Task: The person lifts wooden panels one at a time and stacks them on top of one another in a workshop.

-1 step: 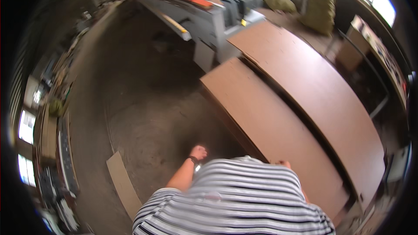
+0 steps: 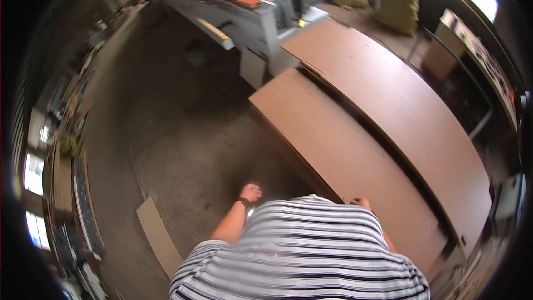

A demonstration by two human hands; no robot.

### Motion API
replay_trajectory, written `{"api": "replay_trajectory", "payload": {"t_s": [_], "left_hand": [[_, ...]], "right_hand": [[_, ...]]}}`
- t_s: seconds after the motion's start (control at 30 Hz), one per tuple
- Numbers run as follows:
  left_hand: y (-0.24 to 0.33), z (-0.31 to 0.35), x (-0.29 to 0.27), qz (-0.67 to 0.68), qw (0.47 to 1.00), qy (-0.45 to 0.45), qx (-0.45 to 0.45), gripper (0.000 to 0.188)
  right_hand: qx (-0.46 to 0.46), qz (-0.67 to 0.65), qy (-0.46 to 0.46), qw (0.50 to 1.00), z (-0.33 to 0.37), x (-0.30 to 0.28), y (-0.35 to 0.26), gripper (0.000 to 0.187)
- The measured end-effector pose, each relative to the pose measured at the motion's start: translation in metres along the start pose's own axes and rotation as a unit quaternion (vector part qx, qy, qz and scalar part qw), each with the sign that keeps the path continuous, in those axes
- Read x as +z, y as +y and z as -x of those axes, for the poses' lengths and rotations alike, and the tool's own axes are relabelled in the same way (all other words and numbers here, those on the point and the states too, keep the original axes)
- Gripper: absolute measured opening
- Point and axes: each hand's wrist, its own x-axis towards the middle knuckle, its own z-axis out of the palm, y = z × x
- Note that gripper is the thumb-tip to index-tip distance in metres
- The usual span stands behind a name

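My left hand (image 2: 251,191), with a dark watch on its wrist, hangs over the floor in front of me, to the left of the stacked boards. Its fingers are loosely curled, and I see nothing in them. Part of my right hand (image 2: 361,203) shows past the striped shirt, above the near stack of brown boards (image 2: 327,133). Those fingers look curled too, with nothing visible in them; whether they touch the top board I cannot tell. Beyond a dark gap lies a second, longer stack of brown boards (image 2: 388,105).
A grey machine (image 2: 244,22) with an orange-red part stands past the boards' far end. Several full sacks (image 2: 397,3) sit at the back right, near a wooden workbench (image 2: 472,44). A narrow board strip (image 2: 158,233) lies on the floor (image 2: 177,133) at left.
The view has shifted slightly, so the machine and boards sit a little further left and higher. More of my right hand shows from behind the shirt.
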Motion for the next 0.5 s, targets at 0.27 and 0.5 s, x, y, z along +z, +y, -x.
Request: {"api": "replay_trajectory", "payload": {"t_s": [0.27,0.5], "left_hand": [[0.000,0.010,0.009,-0.083,0.996,0.030,-0.002,0.025],[0.006,0.009,0.018,-0.097,0.995,0.019,0.009,0.023]], "right_hand": [[0.027,-0.054,0.027,0.998,0.013,0.001,-0.001,0.026],[0.031,-0.021,0.037,0.999,0.013,0.003,0.016,0.026]]}}
